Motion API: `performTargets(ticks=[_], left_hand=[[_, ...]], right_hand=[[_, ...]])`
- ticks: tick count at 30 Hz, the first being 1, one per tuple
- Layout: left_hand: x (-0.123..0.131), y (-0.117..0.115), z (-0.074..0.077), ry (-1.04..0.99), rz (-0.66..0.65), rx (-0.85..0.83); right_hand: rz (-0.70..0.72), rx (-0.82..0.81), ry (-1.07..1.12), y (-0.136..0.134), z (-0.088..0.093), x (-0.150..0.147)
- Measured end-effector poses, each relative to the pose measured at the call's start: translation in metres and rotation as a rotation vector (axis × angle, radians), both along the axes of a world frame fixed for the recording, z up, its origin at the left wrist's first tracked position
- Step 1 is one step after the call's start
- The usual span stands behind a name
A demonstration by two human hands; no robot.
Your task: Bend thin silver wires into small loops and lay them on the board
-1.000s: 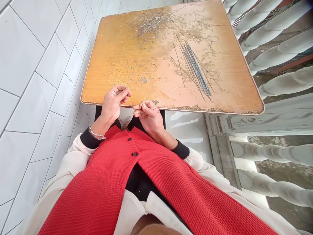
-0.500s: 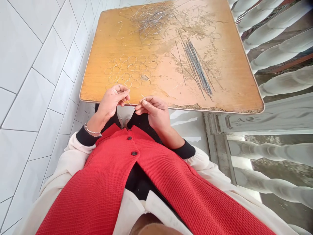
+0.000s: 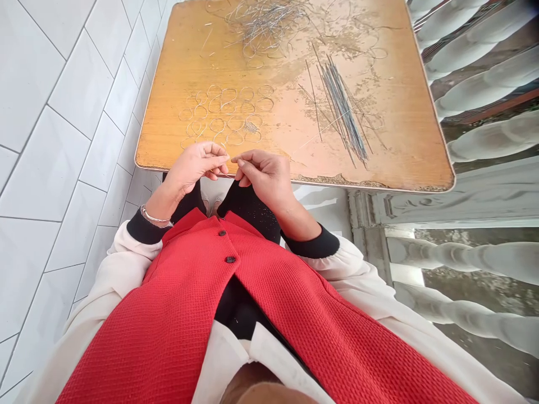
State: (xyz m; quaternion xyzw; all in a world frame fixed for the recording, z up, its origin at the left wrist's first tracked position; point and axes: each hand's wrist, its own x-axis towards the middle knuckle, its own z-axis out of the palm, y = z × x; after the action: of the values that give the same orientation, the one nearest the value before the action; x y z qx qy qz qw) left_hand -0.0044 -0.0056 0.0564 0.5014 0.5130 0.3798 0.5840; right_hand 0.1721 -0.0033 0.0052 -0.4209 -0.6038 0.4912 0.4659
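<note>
My left hand is closed in a pinch at the table's front edge, its fingertips on a thin pale wire. Facing it, my right hand pinches the same wire, thumb against forefinger. The fingertips of both hands almost meet, and most of the wire is hidden behind them. Just beyond my hands lie several thin wire rings in loose rows on the tabletop. A small heap of tiny metal bits sits among the rings.
The worn wooden table has a chipped front edge. A bundle of straight grey wires lies on its right half, and a tangled wire pile at the back. A tiled wall rises at left; white balusters stand at right.
My right hand has moved left and slightly up, closing the gap to my left hand. The wire's end, which stuck up above my right fingers, no longer shows there.
</note>
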Motion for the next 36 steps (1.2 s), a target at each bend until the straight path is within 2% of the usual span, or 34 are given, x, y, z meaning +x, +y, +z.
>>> performTargets(ticks=[5,12,18,23,26,32,36], left_hand=[[-0.001,-0.002,-0.005,-0.125,0.041,-0.020],[0.002,-0.007,-0.015,-0.243,0.158,0.008],[0.008,-0.007,-0.018,-0.131,0.214,0.096],[0.011,-0.006,-0.015,-0.055,0.178,0.132],[0.011,-0.006,-0.011,-0.011,0.146,0.103],[0.006,-0.004,-0.004,0.064,0.105,0.083],[0.004,-0.003,-0.004,0.101,0.073,0.081]], right_hand=[[0.018,-0.176,0.259,0.002,-0.003,-0.005],[0.033,-0.272,0.359,0.004,-0.002,-0.007],[-0.020,-0.112,0.271,0.005,-0.007,-0.009],[-0.126,0.079,0.098,0.003,-0.009,-0.012],[-0.134,0.124,0.097,0.004,-0.009,-0.013],[0.048,-0.176,0.294,0.012,-0.010,-0.014],[0.056,-0.194,0.304,0.014,-0.010,-0.014]])
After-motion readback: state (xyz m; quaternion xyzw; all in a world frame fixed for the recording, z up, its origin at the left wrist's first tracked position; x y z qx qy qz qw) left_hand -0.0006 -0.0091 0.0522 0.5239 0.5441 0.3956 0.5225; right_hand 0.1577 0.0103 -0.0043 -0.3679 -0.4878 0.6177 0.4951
